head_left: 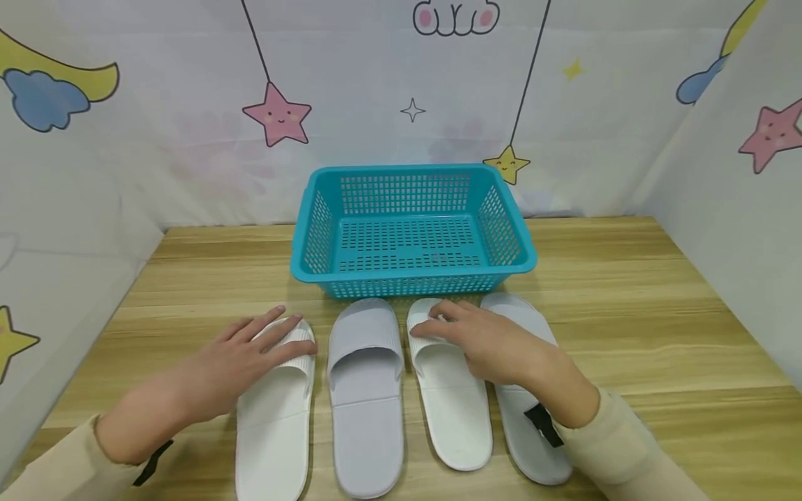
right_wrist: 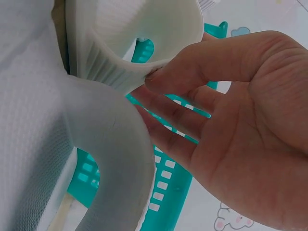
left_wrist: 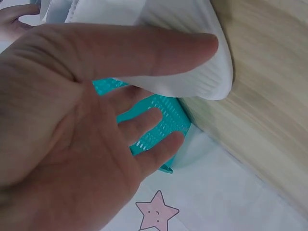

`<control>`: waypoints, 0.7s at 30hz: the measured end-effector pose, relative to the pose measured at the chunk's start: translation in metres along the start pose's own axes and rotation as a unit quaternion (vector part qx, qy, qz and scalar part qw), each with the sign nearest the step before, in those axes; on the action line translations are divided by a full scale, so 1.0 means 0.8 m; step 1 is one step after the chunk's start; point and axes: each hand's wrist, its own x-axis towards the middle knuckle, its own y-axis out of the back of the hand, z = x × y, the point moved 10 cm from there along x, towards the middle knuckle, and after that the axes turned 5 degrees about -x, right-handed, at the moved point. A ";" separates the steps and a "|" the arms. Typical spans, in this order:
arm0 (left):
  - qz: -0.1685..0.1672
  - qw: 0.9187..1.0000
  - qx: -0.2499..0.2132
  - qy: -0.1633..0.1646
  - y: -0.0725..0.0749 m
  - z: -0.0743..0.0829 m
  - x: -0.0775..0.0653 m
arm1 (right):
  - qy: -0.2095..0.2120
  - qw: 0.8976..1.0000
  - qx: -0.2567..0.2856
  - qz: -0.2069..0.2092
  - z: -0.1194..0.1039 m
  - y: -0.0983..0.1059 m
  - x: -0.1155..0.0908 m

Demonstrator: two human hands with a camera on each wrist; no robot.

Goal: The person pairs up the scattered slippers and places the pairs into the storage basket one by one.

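Note:
Two white slippers and two grey ones lie side by side on the wooden table, toes toward the basket. My left hand (head_left: 228, 365) is spread over the strap of the leftmost white slipper (head_left: 273, 435), its thumb stretched across the toe end in the left wrist view. My right hand (head_left: 501, 342) is at the strap of the other white slipper (head_left: 459, 426). In the right wrist view its thumb tip touches the strap's edge (right_wrist: 139, 72), with the fingers extended beyond. One grey slipper (head_left: 368, 435) lies between the white ones; the other grey slipper (head_left: 532, 442) is partly hidden under my right forearm.
A turquoise plastic basket (head_left: 413, 276) with perforated sides stands behind the slippers, holding nothing visible. The wooden table (head_left: 658, 313) extends to both sides. White cloth (head_left: 376, 76) printed with stars and clouds rises at the back and sides.

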 end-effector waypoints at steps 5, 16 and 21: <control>-0.012 1.000 -0.023 0.005 0.002 -0.001 0.002 | -0.007 1.000 0.000 -0.005 0.001 -0.002 0.000; -0.042 0.999 -0.031 0.012 -0.008 0.003 -0.005 | -0.015 1.000 0.002 -0.010 0.002 -0.003 0.001; -0.019 0.999 -0.036 0.006 -0.005 0.003 -0.005 | -0.015 1.000 0.002 -0.008 0.002 -0.002 0.000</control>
